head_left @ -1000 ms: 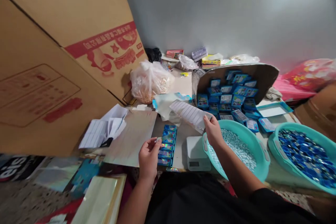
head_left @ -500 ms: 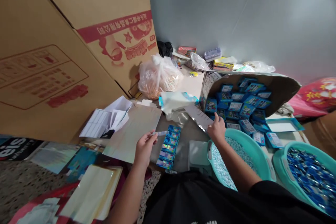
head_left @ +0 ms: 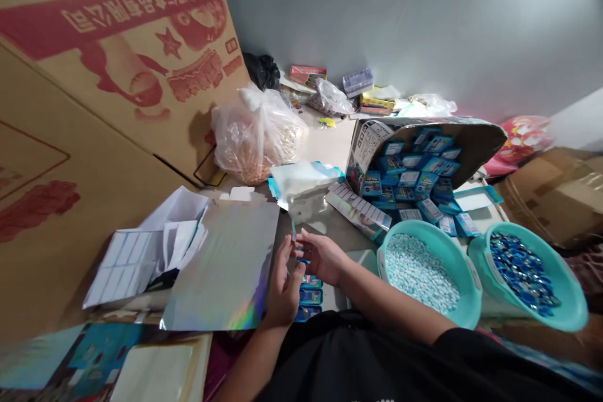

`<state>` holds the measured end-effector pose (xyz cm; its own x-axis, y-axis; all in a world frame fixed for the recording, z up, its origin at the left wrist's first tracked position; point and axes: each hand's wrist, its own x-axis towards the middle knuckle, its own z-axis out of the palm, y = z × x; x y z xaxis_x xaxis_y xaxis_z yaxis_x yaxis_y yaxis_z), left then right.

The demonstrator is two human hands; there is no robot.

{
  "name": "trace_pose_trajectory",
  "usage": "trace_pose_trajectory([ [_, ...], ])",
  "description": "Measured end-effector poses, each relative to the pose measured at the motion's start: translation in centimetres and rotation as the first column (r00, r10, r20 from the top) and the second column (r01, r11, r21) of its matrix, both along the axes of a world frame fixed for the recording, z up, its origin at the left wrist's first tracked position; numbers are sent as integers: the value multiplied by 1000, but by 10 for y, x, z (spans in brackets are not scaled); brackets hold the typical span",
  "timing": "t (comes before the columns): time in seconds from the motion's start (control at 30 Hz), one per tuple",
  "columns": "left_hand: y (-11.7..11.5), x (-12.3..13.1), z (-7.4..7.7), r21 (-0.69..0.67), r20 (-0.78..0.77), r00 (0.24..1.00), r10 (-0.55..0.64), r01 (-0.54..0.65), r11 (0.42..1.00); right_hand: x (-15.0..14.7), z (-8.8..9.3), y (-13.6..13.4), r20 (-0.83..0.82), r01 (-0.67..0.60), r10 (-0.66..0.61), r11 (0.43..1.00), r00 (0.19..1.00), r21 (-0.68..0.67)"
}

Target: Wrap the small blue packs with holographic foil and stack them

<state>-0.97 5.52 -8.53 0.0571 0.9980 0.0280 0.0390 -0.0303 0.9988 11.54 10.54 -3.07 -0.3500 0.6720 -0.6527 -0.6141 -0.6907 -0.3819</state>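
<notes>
My two hands meet above a column of small blue boxes [head_left: 311,296] on the table. A thin strip [head_left: 294,230], seen nearly edge-on, stands up between their fingertips. My left hand [head_left: 284,282] has its fingers pointing up and its tips closed at the strip's lower end. On the other side my right hand [head_left: 326,259] bends its fingers inward, thumb and forefinger meeting at the same strip. The upper boxes are mostly hidden behind my hands. A sheet of pale strips [head_left: 358,210] lies beyond my right hand, beside the carton.
A tilted carton [head_left: 480,138] of blue boxes stands at the back right. Turquoise basins hold pale pellets [head_left: 419,270] and blue wrapped pieces [head_left: 522,273]. Left are a shiny holographic sheet [head_left: 226,264], folded papers [head_left: 136,257], a filled plastic bag [head_left: 259,138] and a large carton [head_left: 117,132].
My right hand has left the sheet of strips and come left to my left hand. My left hand has moved right, over the boxes. The view has shifted.
</notes>
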Motion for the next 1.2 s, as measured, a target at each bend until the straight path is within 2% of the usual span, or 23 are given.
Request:
trace_pose_trajectory([
  [0.1,10,0,6,167,-135,985,-105,127,978,2,7,7,-21,120,-121,992,992,-31],
  [0.17,16,0,12,252,-202,970,-134,183,950,3,12,9,-2,132,-132,991,991,-17],
  [0.33,24,-9,14,352,-370,914,-164,302,886,9,18,8,12,7,-7,998,1000,68],
  [0.4,23,-16,14,350,-424,885,-191,355,867,13,17,5,22,-34,33,996,999,85],
  [0.47,18,-19,16,326,-430,879,-205,363,873,15,16,2,34,-49,46,994,998,98],
  [0.53,10,-20,17,275,-371,907,-198,311,910,16,15,0,38,-31,27,993,999,114],
  [0.57,6,-19,18,247,-307,938,-162,243,938,17,13,-2,44,-7,1,992,999,123],
  [0.63,0,-18,18,168,-134,991,-2,25,985,18,9,-3,113,43,-62,985,992,168],
  [0.67,-1,-18,18,108,-49,995,90,-84,991,19,6,-3,200,35,-79,976,977,214],
  [0.7,0,-19,18,39,19,988,156,-157,987,20,2,-4,329,-29,-66,961,942,276],
  [0.73,2,-20,18,-32,70,980,185,-183,983,22,-3,-4,495,-164,-24,929,869,332],
  [0.77,5,-21,18,-104,107,978,181,-170,980,24,-8,-4,671,-355,26,864,741,358],
  [0.8,9,-23,16,-181,135,979,150,-125,976,25,-13,-4,814,-551,60,765,577,334],
  [0.83,13,-24,14,-262,149,982,112,-70,963,26,-18,-4,906,-707,72,652,417,274],
  [0.87,17,-24,11,-341,147,986,78,-23,940,26,-23,-4,952,-805,70,554,297,211],
  [0.9,19,-24,6,-411,132,990,55,5,911,26,-27,-4,971,-856,68,488,230,169],
  [0.93,20,-23,1,-466,108,993,43,13,885,26,-31,-5,976,-878,72,455,205,151],
  [1.0,20,-20,-12,-513,58,997,56,-18,858,24,-38,-5,974,-882,94,450,207,144],
  [1.1,15,-15,-29,-500,11,992,123,-101,860,23,-47,-8,977,-870,92,477,191,125],
  [1.2,13,-14,-40,-461,-64,989,131,-146,875,23,-55,-15,987,-855,80,513,139,79],
])
